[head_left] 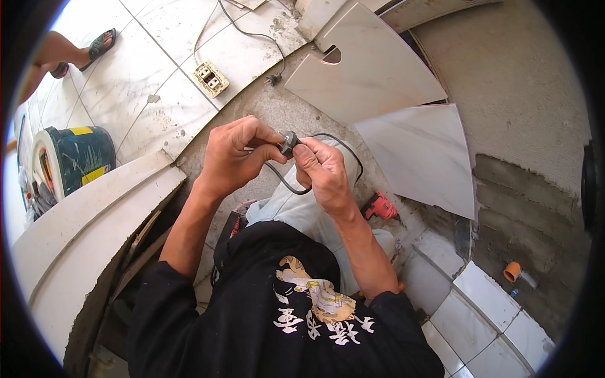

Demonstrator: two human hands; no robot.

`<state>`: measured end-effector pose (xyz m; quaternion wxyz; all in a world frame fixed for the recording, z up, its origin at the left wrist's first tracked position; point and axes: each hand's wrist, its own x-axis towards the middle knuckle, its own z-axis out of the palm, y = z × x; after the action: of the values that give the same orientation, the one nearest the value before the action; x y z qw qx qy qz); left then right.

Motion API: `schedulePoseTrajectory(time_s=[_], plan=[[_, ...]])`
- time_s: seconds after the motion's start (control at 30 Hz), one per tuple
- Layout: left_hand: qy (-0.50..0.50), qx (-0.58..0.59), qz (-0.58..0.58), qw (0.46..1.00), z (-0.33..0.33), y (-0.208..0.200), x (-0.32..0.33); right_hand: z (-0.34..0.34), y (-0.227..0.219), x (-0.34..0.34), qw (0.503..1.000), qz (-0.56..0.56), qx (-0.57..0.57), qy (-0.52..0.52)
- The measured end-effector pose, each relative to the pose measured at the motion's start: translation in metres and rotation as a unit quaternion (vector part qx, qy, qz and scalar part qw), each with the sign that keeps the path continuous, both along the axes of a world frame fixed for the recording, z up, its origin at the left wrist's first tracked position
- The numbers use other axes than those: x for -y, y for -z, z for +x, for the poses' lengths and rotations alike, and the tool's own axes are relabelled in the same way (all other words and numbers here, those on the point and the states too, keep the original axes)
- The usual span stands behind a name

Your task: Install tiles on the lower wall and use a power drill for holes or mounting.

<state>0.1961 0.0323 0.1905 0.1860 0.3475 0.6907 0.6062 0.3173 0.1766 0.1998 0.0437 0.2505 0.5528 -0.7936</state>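
Between my two hands is a dark electric plug [289, 143], held up above my lap. The fingers of my left hand [238, 153] are closed at its prong end. From the other side, my right hand [322, 170] pinches the body of the plug near where its cord comes out. A black power cord [283, 182] loops below the hands and behind my right hand. Beyond them, a second dark plug [273, 79] lies on the rough floor, apart from both hands. To its left, a cream socket box [210, 78] rests on the tiles.
Cut marble-look tiles [368, 69] lean at the far right, one with a round notch. A red power drill [380, 206] lies right of my legs. At left stand a green tool bucket [88, 156] and a curved white ledge [104, 211]. Another person's sandalled foot [97, 51] is top left.
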Motion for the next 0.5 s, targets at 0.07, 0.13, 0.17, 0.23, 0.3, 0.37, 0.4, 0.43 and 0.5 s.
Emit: schedulePoseTrajectory(time_s=[0.07, 0.13, 0.17, 0.23, 0.3, 0.37, 0.4, 0.43, 0.5], plan=[[-0.004, -0.006, 0.004, 1.0, 0.0, 0.0024, 0.0003, -0.0007, 0.0006, 0.0013, 1.0, -0.004, 0.002, 0.003], [-0.008, -0.012, 0.008, 1.0, -0.0002, 0.003, 0.0006, -0.0012, 0.0028, 0.003, 1.0, -0.004, -0.012, 0.017], [-0.008, -0.011, 0.007, 1.0, -0.0002, 0.0027, 0.0005, -0.0012, 0.0023, 0.0034, 1.0, -0.005, -0.013, 0.016], [-0.009, -0.007, 0.007, 1.0, -0.0003, 0.0042, 0.0005, -0.0011, 0.0018, 0.0047, 1.0, -0.015, -0.007, 0.023], [-0.012, -0.007, 0.013, 1.0, 0.0004, 0.005, 0.0002, -0.002, 0.0012, 0.0046, 1.0, -0.004, -0.006, 0.016], [-0.012, -0.021, 0.014, 1.0, 0.0017, 0.0054, 0.0012, -0.0014, 0.0006, 0.004, 1.0, 0.007, -0.005, 0.01], [-0.009, -0.036, 0.017, 0.999, 0.0005, 0.0057, 0.0007, -0.0018, 0.0011, 0.0029, 1.0, -0.002, -0.007, 0.008], [-0.008, -0.037, 0.019, 0.999, -0.0013, 0.0044, 0.0001, -0.0021, 0.0016, 0.0017, 1.0, -0.011, -0.01, 0.005], [0.027, 0.011, 0.02, 0.999, -0.0056, -0.0007, -0.0007, -0.0018, 0.0038, -0.0014, 0.999, -0.043, -0.02, -0.01]])
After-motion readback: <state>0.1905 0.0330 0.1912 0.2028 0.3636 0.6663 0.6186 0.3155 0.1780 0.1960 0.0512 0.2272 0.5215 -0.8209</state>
